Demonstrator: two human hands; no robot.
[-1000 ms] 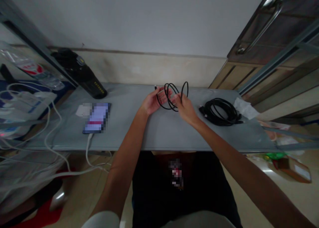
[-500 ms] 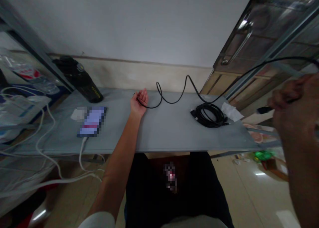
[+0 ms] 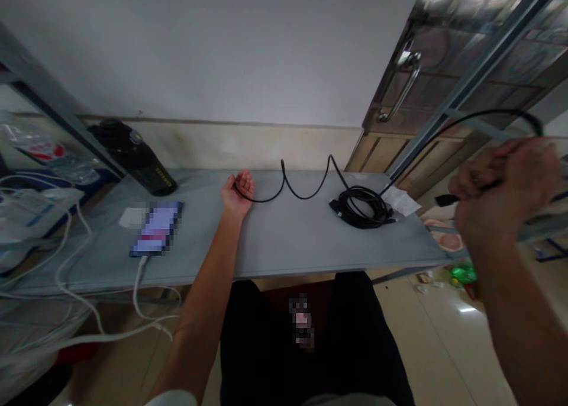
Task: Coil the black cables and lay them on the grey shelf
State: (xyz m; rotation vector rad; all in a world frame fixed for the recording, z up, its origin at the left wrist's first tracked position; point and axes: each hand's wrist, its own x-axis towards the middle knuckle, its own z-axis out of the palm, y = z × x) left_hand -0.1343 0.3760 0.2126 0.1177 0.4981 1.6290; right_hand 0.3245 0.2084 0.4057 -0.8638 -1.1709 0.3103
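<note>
A thin black cable (image 3: 306, 197) runs in loose waves across the table between my two hands. My left hand (image 3: 239, 193) rests palm up on the tabletop, its fingers curled round one part of the cable. Raised at the right, off the table, my right hand (image 3: 506, 187) is closed on the cable, which arches above it. A dark plug (image 3: 446, 200) sticks out from its left side. On the right half of the table lies a coiled black cable (image 3: 368, 221), and the loose strand passes behind or over it; I cannot tell which.
The grey table (image 3: 284, 246) stands against the wall. At left are a black bottle (image 3: 146, 163), a phone (image 3: 157, 228) with a white cord and a clear plastic bottle (image 3: 53, 151). A white paper (image 3: 403, 202) lies beside the coil. A metal frame post (image 3: 479, 68) rises at right.
My right hand has come leftward in the view, with the cable still in it. The view itself has shifted a little. My left hand keeps its place on the table.
</note>
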